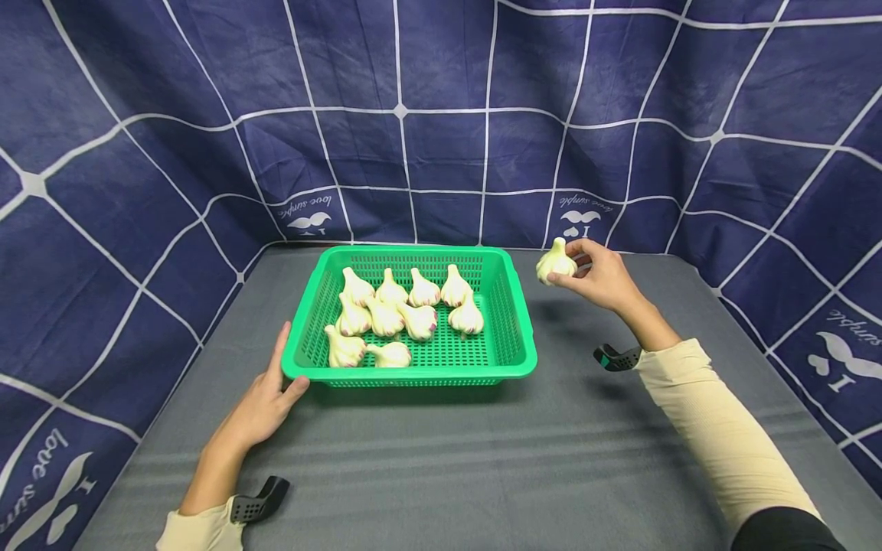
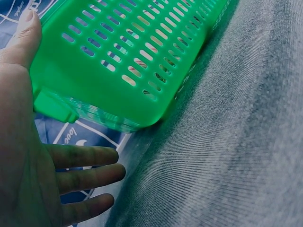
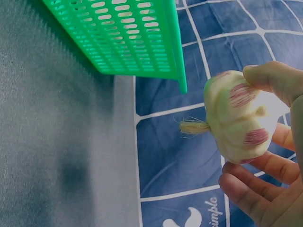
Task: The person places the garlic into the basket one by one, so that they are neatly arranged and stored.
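Off the right end of the green basket (image 1: 409,374), my right hand (image 1: 601,277) holds a garlic bulb (image 1: 555,262) in the air, neck upward. The right wrist view has the thumb on one side of this bulb (image 3: 241,116) and fingers on the other, with its root tuft showing. Several more white, purple-streaked garlic bulbs (image 1: 387,315) lie inside the basket, mostly toward its left and back. My left hand (image 1: 256,405) touches the basket's front left corner, thumb at the rim; in the left wrist view, three fingers (image 2: 90,175) extend straight, apart from the basket wall (image 2: 109,66).
A grey cloth (image 1: 441,459) covers the table under the basket. Dark blue curtains (image 1: 441,145) with white grid lines stand close behind it and along both sides. Each wrist bears a black strap device, one beside the left sleeve (image 1: 200,529), one beside the right sleeve (image 1: 717,428).
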A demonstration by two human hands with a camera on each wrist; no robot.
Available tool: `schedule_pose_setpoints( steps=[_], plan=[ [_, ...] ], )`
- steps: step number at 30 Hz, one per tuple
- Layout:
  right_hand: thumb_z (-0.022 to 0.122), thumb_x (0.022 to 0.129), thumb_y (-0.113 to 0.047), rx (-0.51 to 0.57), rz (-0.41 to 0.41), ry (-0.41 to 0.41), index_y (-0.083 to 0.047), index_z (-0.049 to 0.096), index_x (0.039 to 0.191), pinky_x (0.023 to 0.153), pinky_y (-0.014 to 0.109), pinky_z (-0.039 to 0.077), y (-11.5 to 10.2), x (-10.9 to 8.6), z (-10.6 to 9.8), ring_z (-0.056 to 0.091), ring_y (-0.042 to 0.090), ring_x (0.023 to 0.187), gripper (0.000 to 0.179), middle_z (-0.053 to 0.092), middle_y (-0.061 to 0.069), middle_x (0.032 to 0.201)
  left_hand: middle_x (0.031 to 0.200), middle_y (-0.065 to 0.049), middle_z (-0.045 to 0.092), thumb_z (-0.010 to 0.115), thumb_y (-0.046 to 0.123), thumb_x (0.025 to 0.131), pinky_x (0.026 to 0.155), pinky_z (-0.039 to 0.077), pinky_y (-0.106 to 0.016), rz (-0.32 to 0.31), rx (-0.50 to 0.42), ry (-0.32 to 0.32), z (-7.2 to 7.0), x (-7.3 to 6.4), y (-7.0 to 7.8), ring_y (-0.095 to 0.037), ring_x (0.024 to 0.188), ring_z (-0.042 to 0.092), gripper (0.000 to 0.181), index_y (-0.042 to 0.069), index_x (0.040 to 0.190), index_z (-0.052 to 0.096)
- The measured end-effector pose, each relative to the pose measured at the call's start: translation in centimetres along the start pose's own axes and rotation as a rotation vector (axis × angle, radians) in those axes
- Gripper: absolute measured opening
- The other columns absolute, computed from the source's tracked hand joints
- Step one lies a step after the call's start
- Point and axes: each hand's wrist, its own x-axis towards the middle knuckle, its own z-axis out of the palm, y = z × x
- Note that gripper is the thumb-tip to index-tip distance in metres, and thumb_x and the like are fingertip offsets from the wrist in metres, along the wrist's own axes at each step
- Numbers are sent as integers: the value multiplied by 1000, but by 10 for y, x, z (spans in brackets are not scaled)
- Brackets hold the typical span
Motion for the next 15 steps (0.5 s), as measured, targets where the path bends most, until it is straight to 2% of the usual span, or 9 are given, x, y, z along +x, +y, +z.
schedule_pose_setpoints(
  steps=[3, 8, 15],
  plan=[
    [83, 79, -21, 10, -2, 5, 4, 62, 109, 73, 28, 54, -4, 1, 0, 67, 33, 91, 46, 66, 18, 105, 151, -36, 28, 51, 43, 102, 99, 31, -69, 0, 2, 2, 0, 0, 0, -59, 127, 40, 85, 18, 160, -6],
    [83, 79, -20, 39, 1, 15, 4, 61, 111, 76, 38, 55, -13, 2, 0, 66, 32, 92, 45, 65, 18, 106, 150, -36, 30, 51, 43, 102, 99, 31, -69, 1, 5, 5, -1, 0, 1, -58, 126, 40, 84, 19, 160, -6],
    [82, 79, -18, 90, -3, -2, 5, 62, 113, 76, 38, 56, -26, 2, 3, 66, 31, 91, 46, 65, 17, 106, 149, -37, 30, 51, 43, 103, 98, 33, -69, -7, 14, 0, -1, 0, 1, -59, 125, 42, 84, 17, 160, -5]
  ],
)
